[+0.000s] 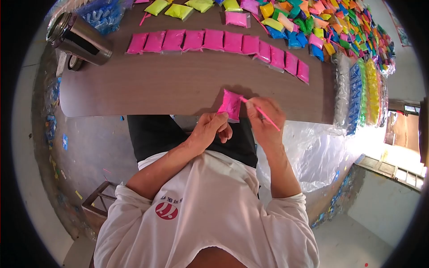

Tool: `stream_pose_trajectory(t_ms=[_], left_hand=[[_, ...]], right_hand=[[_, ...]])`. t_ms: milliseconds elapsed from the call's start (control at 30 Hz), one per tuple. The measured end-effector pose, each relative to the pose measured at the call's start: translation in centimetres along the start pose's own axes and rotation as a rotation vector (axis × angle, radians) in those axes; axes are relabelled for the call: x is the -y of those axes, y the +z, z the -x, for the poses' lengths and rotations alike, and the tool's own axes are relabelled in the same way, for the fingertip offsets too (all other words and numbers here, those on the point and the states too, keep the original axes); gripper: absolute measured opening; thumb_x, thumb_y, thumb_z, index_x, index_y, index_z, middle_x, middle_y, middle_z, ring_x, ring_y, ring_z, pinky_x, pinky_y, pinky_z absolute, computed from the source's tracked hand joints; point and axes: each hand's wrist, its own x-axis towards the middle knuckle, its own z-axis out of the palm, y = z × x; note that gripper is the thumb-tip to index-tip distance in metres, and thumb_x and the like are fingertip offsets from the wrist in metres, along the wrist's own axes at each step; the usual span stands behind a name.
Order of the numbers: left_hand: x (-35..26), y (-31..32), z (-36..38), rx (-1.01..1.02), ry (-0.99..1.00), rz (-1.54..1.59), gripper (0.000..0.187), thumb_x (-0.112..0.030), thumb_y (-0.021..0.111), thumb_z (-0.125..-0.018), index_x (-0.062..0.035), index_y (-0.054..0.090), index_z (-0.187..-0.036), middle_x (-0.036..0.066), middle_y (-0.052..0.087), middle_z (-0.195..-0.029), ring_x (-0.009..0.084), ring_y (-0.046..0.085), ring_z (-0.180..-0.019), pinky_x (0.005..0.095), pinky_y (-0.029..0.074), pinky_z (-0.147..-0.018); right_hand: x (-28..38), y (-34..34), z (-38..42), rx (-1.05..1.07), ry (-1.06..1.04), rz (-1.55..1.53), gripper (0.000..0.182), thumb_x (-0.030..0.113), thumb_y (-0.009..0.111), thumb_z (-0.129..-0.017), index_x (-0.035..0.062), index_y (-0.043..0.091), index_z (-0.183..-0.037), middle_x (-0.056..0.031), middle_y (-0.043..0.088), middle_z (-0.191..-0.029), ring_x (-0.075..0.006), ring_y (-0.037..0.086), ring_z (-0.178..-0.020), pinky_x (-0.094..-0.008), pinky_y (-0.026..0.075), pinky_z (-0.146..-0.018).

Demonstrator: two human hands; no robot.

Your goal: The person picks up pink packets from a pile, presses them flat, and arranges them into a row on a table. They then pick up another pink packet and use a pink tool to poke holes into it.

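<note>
Between my hands, at the table's front edge, is a pink packet in clear plastic. My left hand pinches its lower left corner between thumb and finger. A thin pink stick is gripped in my right hand, its upper end touching the packet's right edge. Farther back, a curved row of similar pink packets lies across the brown table. One more pink packet lies behind that row, beside several yellow-green packets.
A steel flask stands at the left by its dark cap. Many coloured packets are heaped at the back right. Bundles of coloured plastic bags hang at the table's right end. Clear plastic sheeting spreads below on the right.
</note>
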Motion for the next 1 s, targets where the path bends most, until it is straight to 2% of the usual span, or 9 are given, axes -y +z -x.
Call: stream_pose_trajectory(t_ms=[100,200,300,400,500,700,800,900,1000], left_hand=[[-0.5,0.2,0.0,0.005,-0.005,-0.001,0.054,-0.047,0.043,-0.103,-0.0142,0.034,-0.061,0.009,0.062,-0.065,0.0117,0.055,-0.059,0.0275,0.035,-0.058],[-0.4,0.1,0.1,-0.005,0.02,-0.002,0.057,-0.05,0.041,-0.104,-0.0133,0.036,-0.061,0.008,0.061,-0.065,0.0125,0.055,-0.059,0.0274,0.038,-0.061],[0.2,-0.3,-0.1,0.031,-0.022,0.002,0.061,-0.055,0.04,-0.104,-0.0117,0.039,-0.062,0.009,0.061,-0.066,0.0148,0.058,-0.065,0.0297,0.043,-0.068],[0.8,-0.5,-0.2,0.064,0.036,-0.008,0.063,-0.058,0.04,-0.104,-0.0102,0.043,-0.063,0.009,0.06,-0.067,0.0178,0.06,-0.074,0.0334,0.045,-0.077],[1.2,-0.5,-0.1,0.073,-0.035,0.039,0.062,-0.057,0.04,-0.105,-0.0103,0.044,-0.064,0.008,0.058,-0.068,0.0193,0.061,-0.08,0.0352,0.045,-0.08],[1.6,-0.3,-0.3,0.041,0.023,0.0,0.061,-0.058,0.039,-0.104,-0.0107,0.043,-0.066,0.006,0.056,-0.068,0.0183,0.06,-0.078,0.0349,0.044,-0.079],[1.7,0.0,-0.5,0.036,0.028,0.108,0.056,-0.048,0.047,-0.106,-0.0088,0.048,-0.065,0.003,0.05,-0.063,0.0176,0.058,-0.074,0.0323,0.046,-0.074],[2.2,0.4,-0.6,0.044,0.075,0.114,0.054,-0.043,0.047,-0.106,-0.0083,0.047,-0.065,0.003,0.051,-0.062,0.0172,0.058,-0.071,0.0318,0.046,-0.071],[2.7,1.0,-0.9,0.031,0.111,0.124,0.054,-0.043,0.046,-0.107,-0.0073,0.048,-0.066,0.004,0.052,-0.062,0.0164,0.057,-0.069,0.032,0.046,-0.068]], right_hand=[[-1.5,1.8,-0.3,0.038,-0.147,-0.046,0.01,0.01,0.074,-0.089,0.0006,0.072,-0.094,-0.0131,0.072,-0.096,-0.0285,0.069,-0.082,-0.0373,0.053,-0.071],[-1.2,2.0,-0.4,0.088,0.004,-0.176,0.01,0.008,0.074,-0.089,-0.0004,0.071,-0.095,-0.0153,0.072,-0.098,-0.0299,0.069,-0.081,-0.0358,0.054,-0.069],[-0.5,1.8,-0.6,0.105,0.07,-0.172,0.01,0.008,0.073,-0.09,-0.0004,0.071,-0.095,-0.0154,0.072,-0.096,-0.0295,0.069,-0.079,-0.0351,0.054,-0.068],[-0.2,2.2,-0.3,0.054,0.05,-0.129,0.009,0.007,0.073,-0.089,-0.0004,0.07,-0.093,-0.0151,0.071,-0.094,-0.0295,0.069,-0.078,-0.0344,0.053,-0.067],[-0.3,2.6,0.0,0.039,0.024,-0.143,0.007,0.004,0.072,-0.088,-0.0005,0.069,-0.092,-0.0153,0.071,-0.092,-0.0292,0.069,-0.078,-0.0337,0.053,-0.067],[-0.5,2.3,0.2,0.075,0.062,-0.162,0.007,0.002,0.071,-0.086,0.0002,0.068,-0.092,-0.015,0.071,-0.09,-0.0301,0.069,-0.076,-0.0344,0.054,-0.066],[-0.3,2.2,0.1,0.075,-0.038,-0.03,0.01,0.002,0.072,-0.085,0.0016,0.068,-0.094,-0.0141,0.072,-0.091,-0.0315,0.069,-0.077,-0.0358,0.055,-0.065],[-0.1,2.3,0.4,0.049,-0.096,0.074,0.01,0.001,0.071,-0.084,0.0035,0.068,-0.093,-0.0132,0.071,-0.087,-0.0323,0.068,-0.074,-0.0381,0.055,-0.064],[-0.6,2.5,0.2,-0.009,-0.157,0.009,0.008,0.001,0.072,-0.085,0.0044,0.068,-0.09,-0.0107,0.069,-0.089,-0.0314,0.067,-0.074,-0.0382,0.054,-0.063]])
